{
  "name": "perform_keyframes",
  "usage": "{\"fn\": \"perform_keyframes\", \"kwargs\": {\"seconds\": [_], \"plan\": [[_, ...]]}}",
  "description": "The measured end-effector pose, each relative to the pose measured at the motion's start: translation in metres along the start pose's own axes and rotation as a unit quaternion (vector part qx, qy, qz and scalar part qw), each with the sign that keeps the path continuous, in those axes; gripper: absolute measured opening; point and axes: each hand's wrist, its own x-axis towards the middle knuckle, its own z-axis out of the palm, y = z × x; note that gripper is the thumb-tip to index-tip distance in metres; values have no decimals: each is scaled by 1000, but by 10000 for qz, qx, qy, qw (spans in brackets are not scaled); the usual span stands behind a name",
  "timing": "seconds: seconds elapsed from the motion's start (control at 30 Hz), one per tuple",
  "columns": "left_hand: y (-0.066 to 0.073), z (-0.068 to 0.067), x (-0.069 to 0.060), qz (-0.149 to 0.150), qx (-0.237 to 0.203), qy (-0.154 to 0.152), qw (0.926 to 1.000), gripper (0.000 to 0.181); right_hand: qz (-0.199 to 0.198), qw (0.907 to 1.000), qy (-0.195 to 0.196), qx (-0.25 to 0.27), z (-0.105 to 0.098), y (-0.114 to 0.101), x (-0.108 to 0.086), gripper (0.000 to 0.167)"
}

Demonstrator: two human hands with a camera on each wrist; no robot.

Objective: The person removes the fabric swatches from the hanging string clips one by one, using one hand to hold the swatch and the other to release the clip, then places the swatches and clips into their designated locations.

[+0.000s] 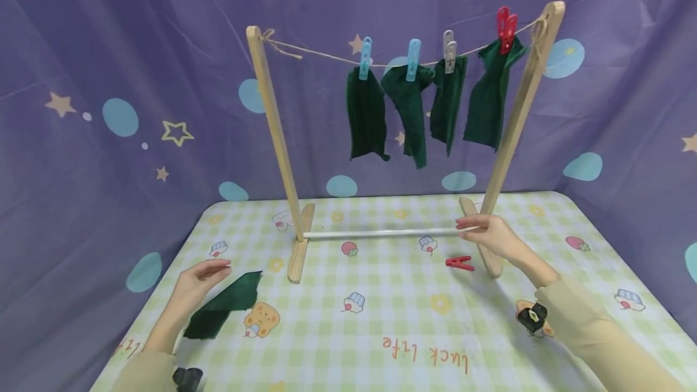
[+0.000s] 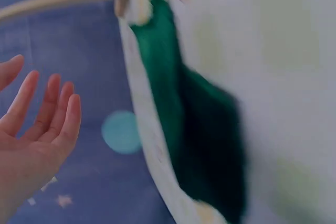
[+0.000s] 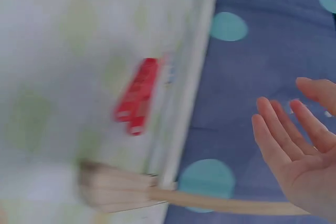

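1. Looking down from the head view, I see a loose green cloth (image 1: pixel 239 294) at the left of the surface (image 1: pixel 321 343), beside my left hand (image 1: pixel 197 283). A red clothespin (image 1: pixel 459 263) lies near the stand's right foot (image 1: pixel 492 264), below my right hand (image 1: pixel 492 236). Above, four green pieces (image 1: pixel 367 117) hang pinned on the string (image 1: pixel 321 55).

2. From the left wrist view, my left hand is empty, its fingers loosely bent and spread, apart from the cloth. The fabric looks bent and slightly blurred. I judge it light, soft and limp, unlikely to slip or break; pinching one narrow end or a corner should lift it, though the rest would probably droop and fold.

3. From the right wrist view, my right hand also holds nothing, fingers relaxed and well apart from the clothespin. That looks like light, stiff, smooth plastic, so it might slide a little; I'd take it by its two spread legs, thumb opposite forefinger, and squeeze evenly against the spring.
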Motion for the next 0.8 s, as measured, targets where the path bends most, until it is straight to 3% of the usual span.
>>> {"fn": "perform_keyframes", "kwargs": {"seconds": [0.07,0.2,0.3,0.33,0.47,0.8], "plan": [[14,7,9,321,-347,-146,9988,33,-80,9999,62,62,-3,-10,5,34],[83,10,6,589,-855,-507,9933,31,-265,9994,139,183,-6,-28,13,35],[139,9,-1,569,-863,-670,9924,34,-304,9992,177,206,-8,-41,18,36],[149,10,-2,594,-833,-661,9926,34,-299,9992,184,204,-9,-45,20,36],[181,15,3,569,-888,-857,9907,36,-304,9991,228,201,-13,-62,26,37],[227,29,26,859,-1246,-1029,9831,38,-578,9964,566,248,-20,-103,43,37]]}}
